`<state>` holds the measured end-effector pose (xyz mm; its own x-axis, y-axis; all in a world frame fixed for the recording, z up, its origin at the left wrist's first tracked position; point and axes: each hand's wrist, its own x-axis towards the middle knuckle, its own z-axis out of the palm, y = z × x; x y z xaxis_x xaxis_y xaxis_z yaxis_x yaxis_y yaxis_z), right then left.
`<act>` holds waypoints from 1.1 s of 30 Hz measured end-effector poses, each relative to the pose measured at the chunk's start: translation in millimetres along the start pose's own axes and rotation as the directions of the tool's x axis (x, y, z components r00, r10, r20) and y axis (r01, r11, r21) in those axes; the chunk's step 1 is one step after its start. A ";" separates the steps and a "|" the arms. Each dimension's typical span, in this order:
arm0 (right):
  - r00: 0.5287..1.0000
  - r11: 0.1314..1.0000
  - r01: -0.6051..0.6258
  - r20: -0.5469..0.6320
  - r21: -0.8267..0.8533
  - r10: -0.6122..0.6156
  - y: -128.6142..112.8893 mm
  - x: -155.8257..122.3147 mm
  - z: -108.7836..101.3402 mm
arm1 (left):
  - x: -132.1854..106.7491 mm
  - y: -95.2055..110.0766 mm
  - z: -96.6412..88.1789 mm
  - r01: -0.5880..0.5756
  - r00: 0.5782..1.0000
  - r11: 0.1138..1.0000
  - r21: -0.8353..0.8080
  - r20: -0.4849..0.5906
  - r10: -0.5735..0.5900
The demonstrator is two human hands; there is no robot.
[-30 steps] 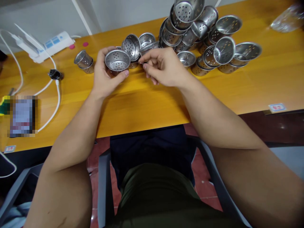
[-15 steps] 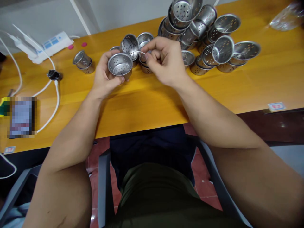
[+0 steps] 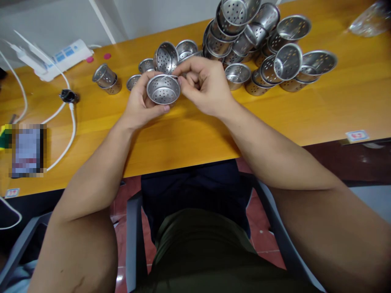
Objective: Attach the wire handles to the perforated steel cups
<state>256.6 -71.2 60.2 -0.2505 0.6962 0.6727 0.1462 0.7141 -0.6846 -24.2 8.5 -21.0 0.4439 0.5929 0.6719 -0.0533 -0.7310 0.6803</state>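
A round perforated metal strainer basket [image 3: 163, 94] is tilted in my left hand [image 3: 141, 99], its open top facing me. The fingers wrap round its far left side and the thumb presses near its front. At the basket's right rim, my right hand [image 3: 207, 83] pinches a thin metal wire [image 3: 170, 76] between thumb and forefinger. The wire lies along the back of the rim; whether it is hooked in I cannot tell. Right behind my hands stand more perforated baskets [image 3: 166, 57], partly hidden by them.
Stacked baskets [image 3: 235, 16] rise at the back, with more stacks [image 3: 287, 61] to the right. A basket pair [image 3: 105, 77] stands left of my hands. Further left on the wooden table [image 3: 183, 142] lie a power strip [image 3: 65, 59], a white cable [image 3: 73, 130] and a phone [image 3: 27, 150].
The held basket has moved slightly right and down, towards my right hand. My right hand has shifted slightly left and down, bringing the wire from beside the basket to its rim.
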 end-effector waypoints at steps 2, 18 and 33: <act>0.999 0.999 -0.035 0.011 -0.040 0.036 -2.4 -0.2 0.2 | 0.2 -8.5 4.1 -0.086 0.996 0.995 -0.057 -0.016 0.085; 0.995 0.991 -0.080 0.050 -0.109 0.086 -3.1 2.3 -8.5 | 4.1 -4.9 16.5 0.183 0.983 0.981 -0.070 -0.008 -0.184; 0.995 0.989 -0.100 -0.005 -0.111 0.100 -2.4 2.1 -3.0 | 0.2 3.4 19.6 -0.058 0.997 0.997 -0.054 0.048 0.061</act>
<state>258.6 -71.3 64.1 -0.2302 0.7646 0.6020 0.2757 0.6445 -0.7132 -6.8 -0.5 -24.3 0.4827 0.5305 0.6968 -0.1274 -0.7447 0.6551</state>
